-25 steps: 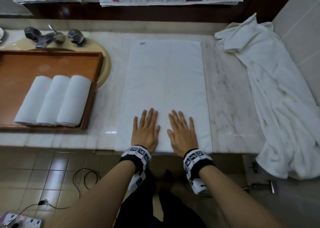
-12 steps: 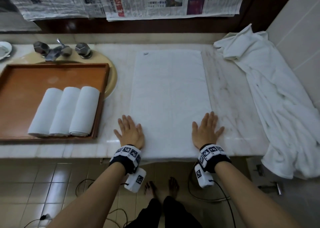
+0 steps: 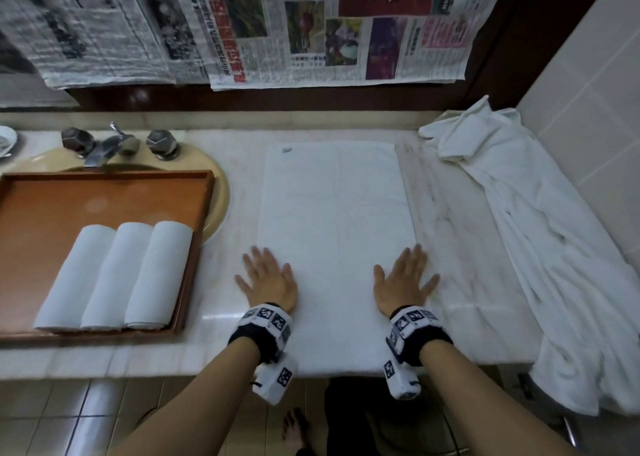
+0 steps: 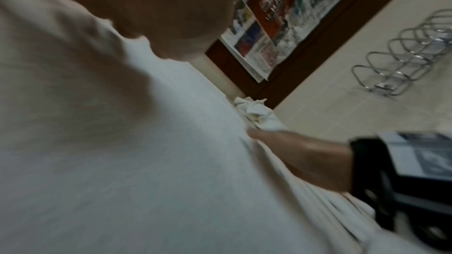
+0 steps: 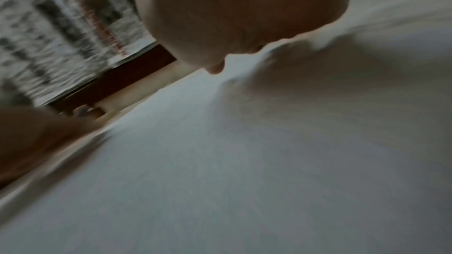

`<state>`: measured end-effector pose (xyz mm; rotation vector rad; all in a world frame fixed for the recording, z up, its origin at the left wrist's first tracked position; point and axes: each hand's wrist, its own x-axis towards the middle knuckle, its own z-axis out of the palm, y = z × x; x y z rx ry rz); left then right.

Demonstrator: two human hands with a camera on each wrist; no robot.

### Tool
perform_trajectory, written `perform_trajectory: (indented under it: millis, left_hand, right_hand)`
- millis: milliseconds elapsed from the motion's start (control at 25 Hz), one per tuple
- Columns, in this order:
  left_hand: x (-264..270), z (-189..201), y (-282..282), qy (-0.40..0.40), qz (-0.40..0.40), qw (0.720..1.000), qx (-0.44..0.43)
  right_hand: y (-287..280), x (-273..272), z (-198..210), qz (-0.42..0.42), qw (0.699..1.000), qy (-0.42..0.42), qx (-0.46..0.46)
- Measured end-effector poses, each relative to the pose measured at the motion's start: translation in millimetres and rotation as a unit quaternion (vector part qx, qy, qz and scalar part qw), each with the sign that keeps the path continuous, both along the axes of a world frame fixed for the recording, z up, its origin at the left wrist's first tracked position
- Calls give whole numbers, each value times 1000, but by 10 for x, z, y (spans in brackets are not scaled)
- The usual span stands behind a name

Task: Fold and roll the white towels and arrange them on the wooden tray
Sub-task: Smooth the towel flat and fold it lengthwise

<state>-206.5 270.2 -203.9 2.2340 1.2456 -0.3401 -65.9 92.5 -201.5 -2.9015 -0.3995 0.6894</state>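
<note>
Both hands lie flat with no grip taken: our left hand (image 3: 268,277) presses palm-down on the left near edge of the spread towel (image 3: 334,213), and our right hand (image 3: 403,279) presses likewise on the right near edge, fingers straight and splayed. Neither hand holds anything.

We list the scene from largest to smallest:

1. The bench (image 3: 460,247), a pale marble top, carries everything.
2. The loose pile of white towels (image 3: 554,241) lies along the right side of the bench and hangs over its near edge, well apart from the tray.
3. The wooden tray (image 3: 104,196) sits at the left, partly over the sink basin (image 3: 218,192).
4. The spread towel lies flat as a long rectangle in the middle of the bench, between tray and pile, its near end reaching the bench edge.
5. The three rolled towels (image 3: 114,275) lie side by side, touching, in the near right part of the tray.
6. The taps (image 3: 114,142) stand behind the tray.

We judge the step in hand to be smoothing the folded towel flat ahead of rolling. Three rolls are done; this towel and the pile remain.

The next move calls for both hands to curl over the near edge, tuck it, and roll away from us with even pressure on both sides, so that the roll does not skew. Both wrist views are blurred and add little.
</note>
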Motion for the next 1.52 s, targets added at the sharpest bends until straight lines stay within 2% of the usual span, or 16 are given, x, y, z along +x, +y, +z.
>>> perform_trajectory:
  millis: [80,160,240,320,400,440,560,640,760,840,920,960,1120,1240,1400,1520]
  left_hand:
    - [365,52,-143,-49,-142,988,-22]
    - [616,12,-97,-65,-210,975,-44]
    - [657,-74,230,-32,-148,988,-6]
    - [645,-112,561,18,25,999,23]
    - [785,-33,624,23,82,996,26]
    - [953,8,555,-8,28,999,30]
    - [1347,-35,409,-83,-187,979,-12]
    - [1333,-148,662,-55,-149,987,17]
    - [1275,-169,1013,17,47,998,41]
    - [1498,-81,921,-32,-49,998,31]
    - [1750,-82,822,-78,-187,979,7]
    - [1811,-101,890,-78,-208,975,7]
    - [1693,-202,1480,-14,-91,994,54]
    - [1678,-214,1594,-20,-90,995,40]
    - [1703,-242,1595,-26,-91,995,38]
    - [1684,-240,1614,-27,-91,995,42]
  right_hand:
    - [391,21,6,157,985,-23,62]
    - [619,220,-51,287,955,5,74]
    - [573,595,-128,254,966,17,41]
    - [504,955,-136,82,996,23,-12]
    - [666,1095,-28,-30,998,45,-19]
    - [817,1084,-3,-6,999,36,2]
    - [1131,1043,-73,234,969,30,71]
    - [1091,1256,-150,220,972,48,69]
    - [1074,1560,-118,42,998,35,-19]
    - [1260,1497,-87,150,988,12,16]
    - [1438,1459,-142,311,949,15,53]
    - [1461,1537,-171,334,940,22,58]
    - [1295,2127,-234,171,985,14,-6]
    - [1338,2536,-152,53,998,8,-31]
    - [1534,2962,-5,138,987,-82,34]
    - [1604,3164,118,191,977,-92,11]
